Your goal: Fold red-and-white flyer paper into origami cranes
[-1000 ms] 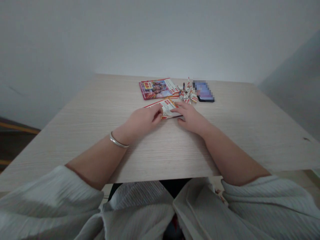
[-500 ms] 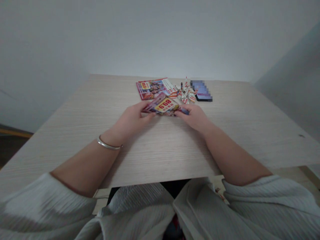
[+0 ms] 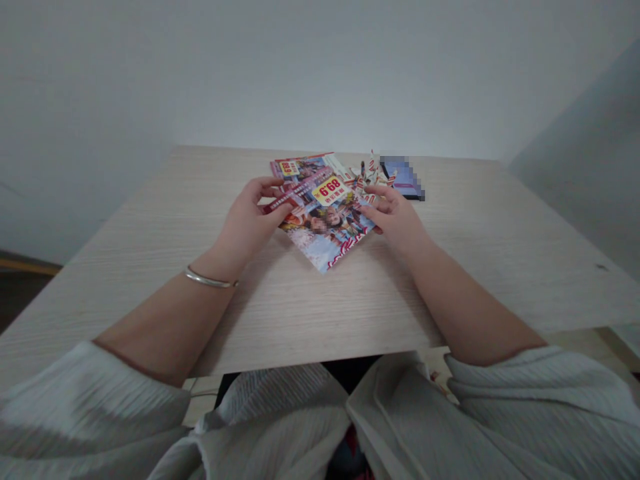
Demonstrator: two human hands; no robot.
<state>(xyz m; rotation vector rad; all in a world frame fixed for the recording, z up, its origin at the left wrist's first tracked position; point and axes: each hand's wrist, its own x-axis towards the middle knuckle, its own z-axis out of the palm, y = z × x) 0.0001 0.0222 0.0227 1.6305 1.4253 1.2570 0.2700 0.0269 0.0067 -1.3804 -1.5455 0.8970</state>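
Left hand: the left hand (image 3: 249,223) is partly closed on the left edge of the flyer (image 3: 327,227), thumb on the printed face and fingers curled round the edge.
Right hand: the right hand (image 3: 395,215) grips the opposite edge, fingertips on the face; the hand hides how the thumb sits.
Flyer: a glossy printed sheet, held spread between the two hands and turned so that one corner points toward the person. Whether that corner touches the table (image 3: 150,220) or hangs just above it cannot be told.
Beyond the hands: a second flyer (image 3: 295,167) lies flat just past the left fingertips. A cluster of small folded paper pieces (image 3: 371,175) lies just past the right fingertips. A phone (image 3: 406,183) lies beside that cluster, on its right.
On the left wrist: a thin metal bangle (image 3: 207,280).
Handling judgement: thin glossy paper probably slips and creases easily, so a light pinch near the edges seems better than a squeeze.
Tension: even pull from both hands should keep the sheet flat; a stronger pull on one side could tear it or skew it.
Clearance: the far edge sits close to the folded pieces and the second flyer, so working on the near side of them should avoid disturbing either.
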